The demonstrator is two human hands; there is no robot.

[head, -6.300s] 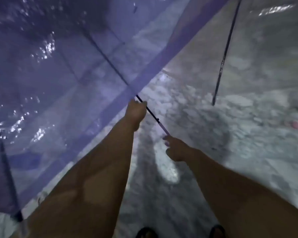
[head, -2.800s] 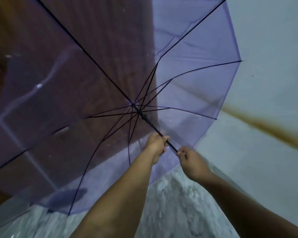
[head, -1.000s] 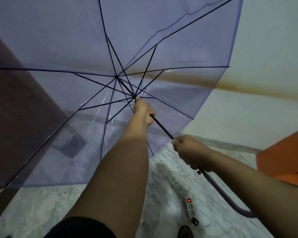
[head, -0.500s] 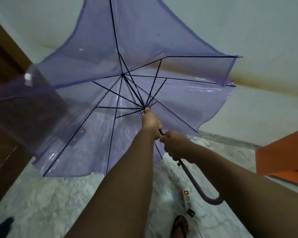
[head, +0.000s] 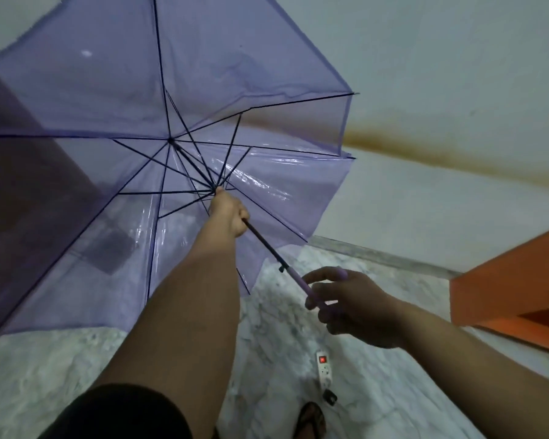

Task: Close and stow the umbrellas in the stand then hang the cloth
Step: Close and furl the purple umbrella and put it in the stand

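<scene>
A translucent purple umbrella (head: 114,99) with black ribs is spread wide in front of me and fills the upper left. My left hand (head: 229,213) is closed around the black shaft just below the runner, where the ribs meet. My right hand (head: 349,305) is lower on the lilac handle (head: 300,282), with the fingers loosely curled around it and partly spread. The right side of the canopy is slack and creased. No stand or cloth is in sight.
A white power strip (head: 324,369) with a lit red switch lies on the marble floor (head: 61,369), next to my sandalled foot (head: 311,421). An orange piece of furniture (head: 514,280) stands at the right. A stained pale wall (head: 441,90) rises behind.
My right hand has slid down the shaft from beside my left hand to the lilac handle, and its grip has loosened. The left hand stays at the runner. The canopy has spread a little wider.
</scene>
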